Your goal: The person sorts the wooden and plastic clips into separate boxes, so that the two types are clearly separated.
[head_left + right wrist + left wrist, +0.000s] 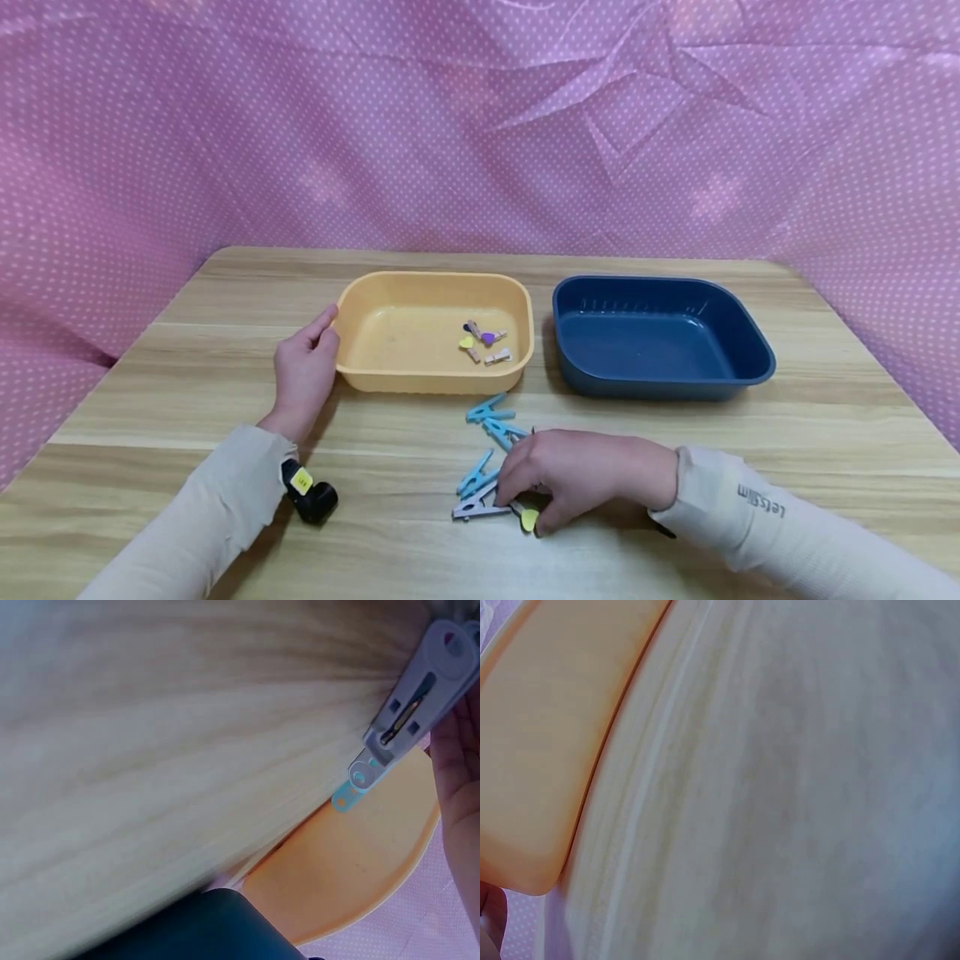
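On the left, my left hand [303, 371] touches the outer left side of a yellow plastic tub [420, 382] with its fingertips near the rim. Inside the tub lie several small wooden clothespins [498, 357] with coloured heart ends. My right hand [570, 471] reaches down over loose clothespins, thumb and fingers spread around a small clothespin with a yellow heart [528, 520]. A larger grey clothespin [480, 510] lies at the fingertips; the right wrist view shows this grey clothespin [424, 686] close up. Light-blue clothespins [489, 408] lie beyond, partly hidden by the hand.
A dark blue tub [652, 389] stands right of the yellow one, with a narrow gap between them. Both rest on a wood-grain table [390, 533]. Pink dotted cloth [450, 125] hangs around the back and sides.
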`<state>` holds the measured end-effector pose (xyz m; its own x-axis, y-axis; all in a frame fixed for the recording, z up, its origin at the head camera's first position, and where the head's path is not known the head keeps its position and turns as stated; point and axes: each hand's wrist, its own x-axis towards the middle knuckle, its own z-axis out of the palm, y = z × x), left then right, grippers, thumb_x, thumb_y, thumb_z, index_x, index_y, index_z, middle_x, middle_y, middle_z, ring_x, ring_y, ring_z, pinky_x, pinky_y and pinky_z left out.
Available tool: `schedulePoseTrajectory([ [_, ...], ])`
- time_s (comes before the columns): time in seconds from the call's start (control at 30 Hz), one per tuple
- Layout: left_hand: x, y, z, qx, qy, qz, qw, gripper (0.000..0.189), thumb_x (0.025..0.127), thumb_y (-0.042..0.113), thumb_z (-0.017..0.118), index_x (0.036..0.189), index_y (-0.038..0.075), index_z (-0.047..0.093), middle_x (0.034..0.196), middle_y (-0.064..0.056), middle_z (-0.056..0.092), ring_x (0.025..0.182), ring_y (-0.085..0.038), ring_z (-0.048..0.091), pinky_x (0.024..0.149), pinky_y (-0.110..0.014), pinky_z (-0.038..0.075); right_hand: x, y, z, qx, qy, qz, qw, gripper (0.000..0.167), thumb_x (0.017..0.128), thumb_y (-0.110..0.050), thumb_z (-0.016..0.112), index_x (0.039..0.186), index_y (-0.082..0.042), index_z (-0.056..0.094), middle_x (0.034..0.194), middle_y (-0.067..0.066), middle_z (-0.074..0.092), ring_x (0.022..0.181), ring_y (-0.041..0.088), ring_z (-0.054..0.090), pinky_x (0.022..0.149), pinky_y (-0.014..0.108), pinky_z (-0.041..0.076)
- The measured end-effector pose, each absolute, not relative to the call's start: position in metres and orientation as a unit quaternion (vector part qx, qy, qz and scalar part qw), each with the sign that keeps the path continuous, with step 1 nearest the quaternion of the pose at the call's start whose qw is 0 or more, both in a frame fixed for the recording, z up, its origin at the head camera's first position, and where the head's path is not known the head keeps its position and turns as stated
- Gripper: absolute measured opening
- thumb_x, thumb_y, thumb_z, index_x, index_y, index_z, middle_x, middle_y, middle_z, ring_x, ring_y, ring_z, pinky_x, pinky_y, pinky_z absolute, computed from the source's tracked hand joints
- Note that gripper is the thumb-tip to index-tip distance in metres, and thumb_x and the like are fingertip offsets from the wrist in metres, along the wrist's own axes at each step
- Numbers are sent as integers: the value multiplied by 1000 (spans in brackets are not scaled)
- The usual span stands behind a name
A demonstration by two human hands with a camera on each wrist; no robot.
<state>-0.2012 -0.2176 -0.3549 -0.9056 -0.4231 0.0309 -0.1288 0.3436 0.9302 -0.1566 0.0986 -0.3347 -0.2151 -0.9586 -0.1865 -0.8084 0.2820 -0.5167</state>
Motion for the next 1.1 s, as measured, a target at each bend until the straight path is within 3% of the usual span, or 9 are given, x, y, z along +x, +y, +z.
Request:
schedulePoseTrajectory([
  [0.53,-200,-217,-354,168,-802,-556,140,39,95,18,40,132,20,49,139,9,44,127,-6,40,100,-24,40,-160,101,-336,-570,748,-246,236,35,76,-15,73,111,-17,69,109,-10,64,102,-1,53,90,17,45],
  [1.1,-201,-216,-354,167,-803,-555,140,38,95,18,40,132,20,49,139,9,44,127,-5,39,101,-24,40,-166,107,-335,-567,725,-339,193,32,77,-9,68,109,-11,69,108,-4,68,104,5,57,91,24,49],
])
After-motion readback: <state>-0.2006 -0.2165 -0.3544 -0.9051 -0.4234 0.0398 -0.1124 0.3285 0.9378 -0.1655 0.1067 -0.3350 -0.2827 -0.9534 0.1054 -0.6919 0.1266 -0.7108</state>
